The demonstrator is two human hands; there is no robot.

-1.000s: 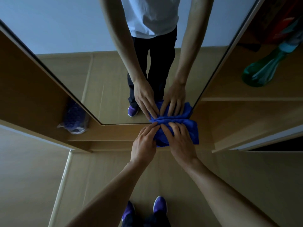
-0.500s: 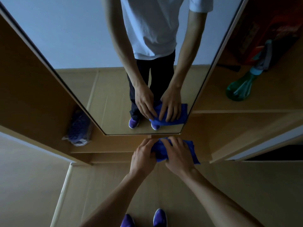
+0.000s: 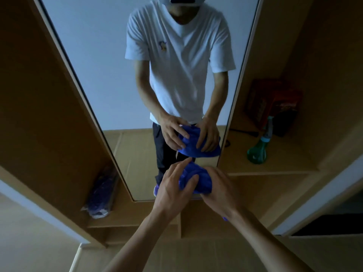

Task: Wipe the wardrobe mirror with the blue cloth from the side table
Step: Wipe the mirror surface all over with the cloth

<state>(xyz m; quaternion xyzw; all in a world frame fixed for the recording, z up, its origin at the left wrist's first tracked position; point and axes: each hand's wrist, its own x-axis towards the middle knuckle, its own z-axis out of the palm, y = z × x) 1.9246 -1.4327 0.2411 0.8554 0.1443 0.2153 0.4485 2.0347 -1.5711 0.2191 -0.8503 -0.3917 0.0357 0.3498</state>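
The wardrobe mirror [image 3: 98, 75] is a tall narrow pane in a wooden frame straight ahead. A bunched blue cloth [image 3: 198, 179] sits at the mirror's lower part, close to the glass, almost meeting its own reflection. My left hand [image 3: 172, 191] holds the cloth's left side, thumb on the near face and index finger stretched toward the glass. My right hand [image 3: 220, 189] covers and grips the cloth's right side. The reflection shows fingers of both hands laid over the far side of the cloth.
A green spray bottle [image 3: 257, 152] stands on a wooden shelf [image 3: 275, 167] right of the mirror, with a dark red box [image 3: 275, 103] behind it. A plastic bag with something purple [image 3: 102, 193] leans in the left compartment. Wooden floor lies below.
Both hands have lifted the cloth from the mirror's bottom edge to a little higher on the glass. The cloth is more bunched, and my view has tilted upward.
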